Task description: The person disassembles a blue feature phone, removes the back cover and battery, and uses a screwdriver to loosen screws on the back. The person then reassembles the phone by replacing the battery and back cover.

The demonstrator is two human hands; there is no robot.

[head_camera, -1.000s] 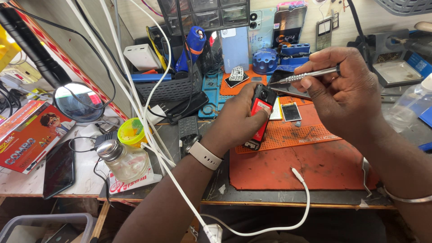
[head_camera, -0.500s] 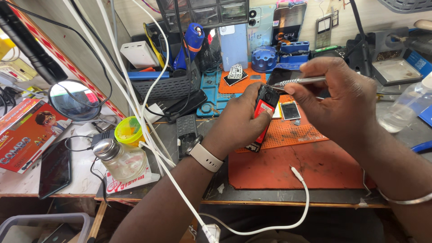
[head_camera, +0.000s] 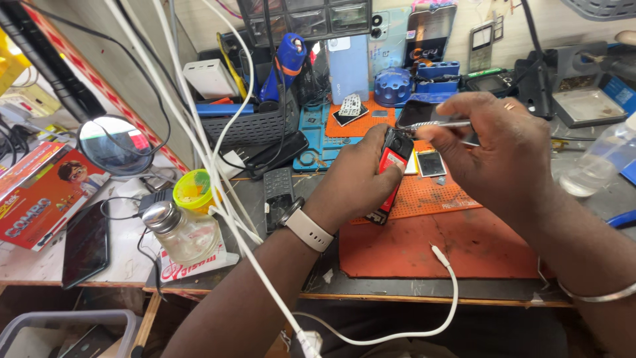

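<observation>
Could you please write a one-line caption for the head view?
Left hand holds a red phone while right hand applies metal tweezers over an orange mat.

red mat (head_camera: 430, 248) bare, white cable (head_camera: 218, 179) crossing left

A cluttered wooden workbench (head_camera: 93, 268) stands against a pale wall (head_camera: 199, 20), lit evenly by bright light.

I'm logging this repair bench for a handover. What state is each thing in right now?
Red phone: held upright in left hand, top end toward the tool.
Metal tool: gripped in right hand, tip at the phone's top.
Glass jar: upright, metal cap on.
White cable: loose, plug end lying on red mat.
Black phone: flat, screen dark.
</observation>
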